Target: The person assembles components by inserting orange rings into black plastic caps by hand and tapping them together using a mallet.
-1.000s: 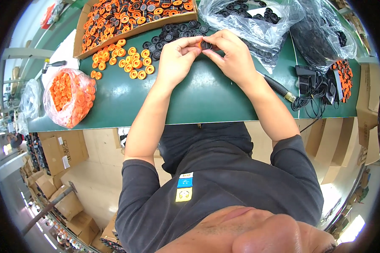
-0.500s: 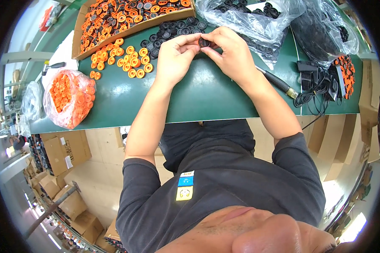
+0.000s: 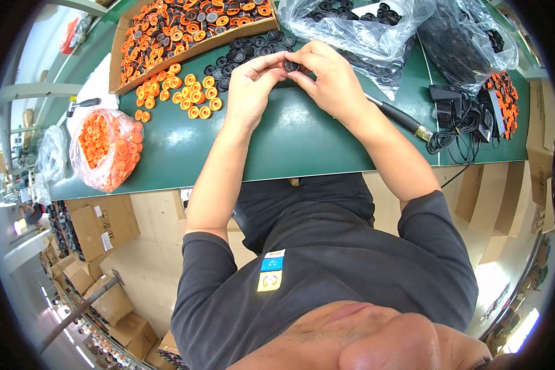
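A small round black cap [image 3: 291,65] is pinched between my two hands above the green table. My left hand [image 3: 253,83] grips its left side with thumb and forefinger, while my right hand [image 3: 327,74] has it by the right side. The fingers hide part of the cap, and I cannot tell whether an orange piece sits under it. Just beyond my left hand lies a heap of black caps [image 3: 253,48]. Loose orange rings [image 3: 194,95] are scattered to the left of my left wrist.
At the far left a cardboard tray [image 3: 197,46] holds orange-and-black parts. A clear bag of orange pieces [image 3: 108,151] stands near the left edge. Plastic bags of black parts [image 3: 376,52] lie at the back right. A black-handled tool [image 3: 404,120] and coiled cables [image 3: 453,132] rest right of my forearm.
The view has shifted slightly. Both hands stay together on the black cap, with only slight finger movement.
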Demonstrator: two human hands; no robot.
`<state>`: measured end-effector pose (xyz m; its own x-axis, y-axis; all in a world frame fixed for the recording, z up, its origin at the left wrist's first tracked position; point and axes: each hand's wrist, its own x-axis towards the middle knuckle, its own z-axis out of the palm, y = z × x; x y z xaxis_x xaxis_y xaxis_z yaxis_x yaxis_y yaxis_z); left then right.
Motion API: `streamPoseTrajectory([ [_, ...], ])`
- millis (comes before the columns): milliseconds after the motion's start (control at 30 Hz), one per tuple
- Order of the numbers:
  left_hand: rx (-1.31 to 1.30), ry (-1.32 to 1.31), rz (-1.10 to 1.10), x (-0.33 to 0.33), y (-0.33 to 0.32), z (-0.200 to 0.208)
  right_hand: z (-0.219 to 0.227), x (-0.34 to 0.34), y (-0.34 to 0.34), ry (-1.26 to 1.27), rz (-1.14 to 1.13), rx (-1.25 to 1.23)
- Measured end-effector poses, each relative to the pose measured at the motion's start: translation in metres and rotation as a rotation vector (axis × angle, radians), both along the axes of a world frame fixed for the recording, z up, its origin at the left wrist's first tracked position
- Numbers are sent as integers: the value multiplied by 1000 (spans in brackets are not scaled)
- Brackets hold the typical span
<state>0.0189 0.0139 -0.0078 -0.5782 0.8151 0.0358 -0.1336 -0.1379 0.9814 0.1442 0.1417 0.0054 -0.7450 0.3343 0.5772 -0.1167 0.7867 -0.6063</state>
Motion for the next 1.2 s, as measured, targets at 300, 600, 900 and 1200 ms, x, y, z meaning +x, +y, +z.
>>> streamPoseTrajectory([
  [300, -30, 32, 62, 4, 3, 1, -3, -2, -1, 34, 17, 38],
  [600, 66, 222, 160, 6, 4, 0, -15, -11, 5, 58, 158, -745],
  [900, 103, 672, 262, 15, 3, 13, -11, -8, 6, 26, 125, -577],
  [1200, 70, 211, 120, 14, 3, 3, -9, -5, 7, -20, 162, -737],
])
